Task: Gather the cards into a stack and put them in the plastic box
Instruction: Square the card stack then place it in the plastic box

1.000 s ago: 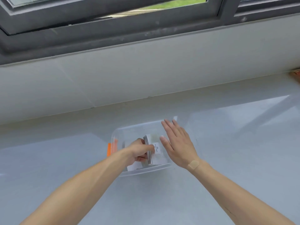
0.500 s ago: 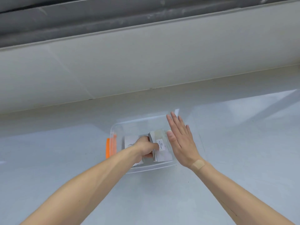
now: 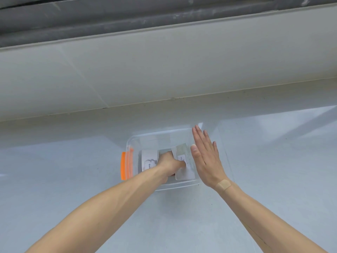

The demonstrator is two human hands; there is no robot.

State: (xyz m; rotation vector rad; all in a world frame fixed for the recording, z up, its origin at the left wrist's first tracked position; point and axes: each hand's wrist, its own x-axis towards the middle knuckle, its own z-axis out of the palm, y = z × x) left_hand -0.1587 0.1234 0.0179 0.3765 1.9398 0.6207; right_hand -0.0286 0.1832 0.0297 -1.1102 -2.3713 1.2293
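Clear plastic box [image 3: 209, 183]: left hand [image 3: 170, 166] apparently clamps white cards [image 3: 184, 173] inside; flat, spread right hand [image 3: 206, 157] should steady the wall.

Printed words on two cards in the box, only partly readable

The white rectangular card [image 3: 149, 160] lying at the left inside the clear plastic box [image 3: 164, 133] bears dark print ending in "ove." near its near-left corner; the letters before it are hidden. The white card [image 3: 183, 168] to its right, under the left hand [image 3: 169, 164], shows a small label starting with "T"; the rest is too small to read.
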